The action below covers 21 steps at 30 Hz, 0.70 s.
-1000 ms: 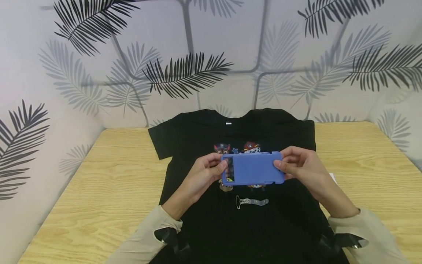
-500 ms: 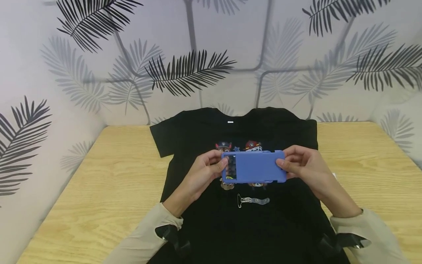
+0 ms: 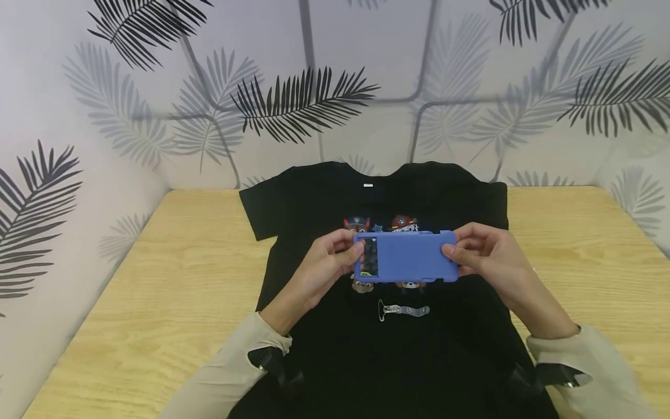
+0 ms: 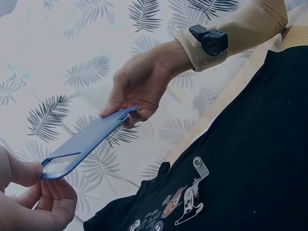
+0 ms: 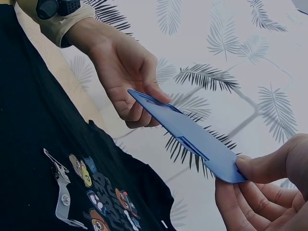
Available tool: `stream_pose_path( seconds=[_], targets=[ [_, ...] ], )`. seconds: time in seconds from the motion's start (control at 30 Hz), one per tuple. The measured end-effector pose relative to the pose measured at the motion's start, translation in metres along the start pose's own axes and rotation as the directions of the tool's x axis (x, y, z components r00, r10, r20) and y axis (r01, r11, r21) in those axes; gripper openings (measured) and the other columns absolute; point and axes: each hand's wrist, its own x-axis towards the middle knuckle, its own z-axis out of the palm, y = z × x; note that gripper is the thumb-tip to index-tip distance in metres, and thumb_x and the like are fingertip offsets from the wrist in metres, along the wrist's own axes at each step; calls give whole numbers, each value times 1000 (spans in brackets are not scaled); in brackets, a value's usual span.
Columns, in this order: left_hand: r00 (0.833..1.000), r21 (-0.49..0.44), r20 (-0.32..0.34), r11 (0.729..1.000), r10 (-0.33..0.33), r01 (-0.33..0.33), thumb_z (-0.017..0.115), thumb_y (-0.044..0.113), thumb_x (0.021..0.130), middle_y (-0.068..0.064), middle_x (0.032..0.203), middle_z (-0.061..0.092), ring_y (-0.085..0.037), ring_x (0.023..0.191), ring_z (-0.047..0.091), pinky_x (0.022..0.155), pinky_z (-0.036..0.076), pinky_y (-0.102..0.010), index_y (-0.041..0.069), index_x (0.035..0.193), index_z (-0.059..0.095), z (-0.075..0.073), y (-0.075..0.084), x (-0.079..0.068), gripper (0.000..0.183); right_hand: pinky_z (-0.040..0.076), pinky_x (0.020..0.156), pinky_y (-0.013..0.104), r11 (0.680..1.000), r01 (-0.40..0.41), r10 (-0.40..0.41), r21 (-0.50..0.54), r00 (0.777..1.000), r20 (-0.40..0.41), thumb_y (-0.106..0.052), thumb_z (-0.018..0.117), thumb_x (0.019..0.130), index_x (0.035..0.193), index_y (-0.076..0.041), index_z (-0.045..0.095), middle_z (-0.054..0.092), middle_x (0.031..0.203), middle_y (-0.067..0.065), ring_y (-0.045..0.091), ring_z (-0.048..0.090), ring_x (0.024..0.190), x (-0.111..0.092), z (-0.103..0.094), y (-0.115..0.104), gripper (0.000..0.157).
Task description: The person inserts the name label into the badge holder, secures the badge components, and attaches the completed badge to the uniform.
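A flat blue plastic badge holder [image 3: 417,256] with a cut-out window at its left end is held level above a black T-shirt [image 3: 398,361]. My left hand [image 3: 327,262] pinches the windowed end between thumb and fingers. At the opposite end my right hand [image 3: 487,253] pinches the notched edge, thumb on the near face. The left wrist view shows the holder [image 4: 91,137] thin and tilted, apart from the cloth. Below it on the shirt lies a metal badge clip with a clear snap strap [image 3: 404,311]. Part of the shirt's cartoon print [image 3: 405,224] is hidden behind the holder.
The T-shirt is spread over a light wooden table [image 3: 173,279], its collar toward the back. A wall [image 3: 293,46] with a printed leaf pattern stands behind the table and along the left side. Both forearms carry dark wrist cameras.
The head view has tilted slightly, so the shirt, clip and table sit higher in the picture. Both hands keep their pinch on the badge holder, which stays nearly level.
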Motion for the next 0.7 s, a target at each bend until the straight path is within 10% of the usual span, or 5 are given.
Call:
stream_pose_path(
  seconds=[0.7],
  targets=[
    [1000, 0, 2, 1000, 2, -2, 55, 2, 97, -7, 94, 60, -18, 86, 57, 91, 49, -44, -11, 113, 55, -2, 3, 0, 21, 57, 64, 26, 1000, 13, -13, -9, 1000, -4, -7, 64, 92, 102, 9, 56, 69, 83, -12, 10, 66, 70, 0, -2, -1, 21]
  ],
)
